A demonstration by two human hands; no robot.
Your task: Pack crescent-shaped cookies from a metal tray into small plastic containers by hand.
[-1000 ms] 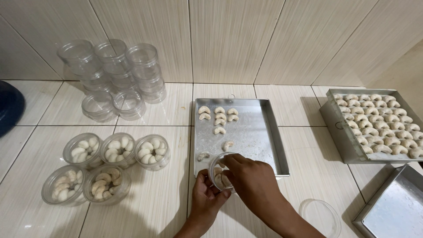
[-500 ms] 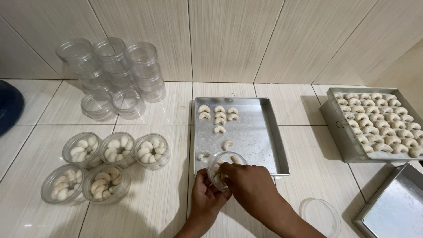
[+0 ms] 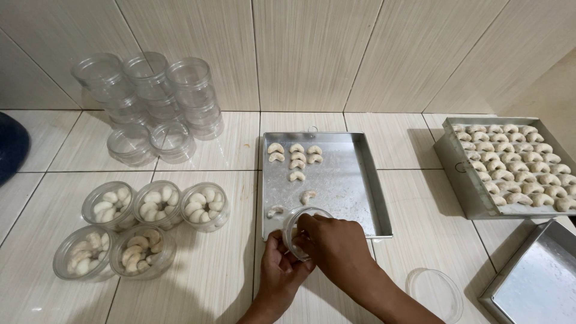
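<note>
Head view, only one we have. Landmark: the near-empty metal tray (image 3: 336, 180) in the centre of the tiled floor.

Our left hand (image 3: 282, 267) is wrapped around a small clear jar (image 3: 300, 231) sitting at the tray's near edge, tilted a little toward the tray, probably so the mouth stays easy to load. Our right hand (image 3: 336, 246) covers the jar's mouth, fingers curled over or into it; we can't tell if they pinch a cookie, the hand hides it.

On the tray: a few crescent cookies (image 3: 295, 157) clustered at its far left corner, plus two loose ones just beyond the jar.

Left of the tray: five filled jars (image 3: 141, 225), open-topped, touching in two rows, apparently parked clear of the work spot. Beyond those, against the wall: stacked empty jars (image 3: 150, 102).

Right of the tray: a full tray of cookies (image 3: 516, 165), well apart. Near right: a clear lid (image 3: 435, 291) lying flat just beside our right forearm, and a corner of another empty tray (image 3: 537, 282).
</note>
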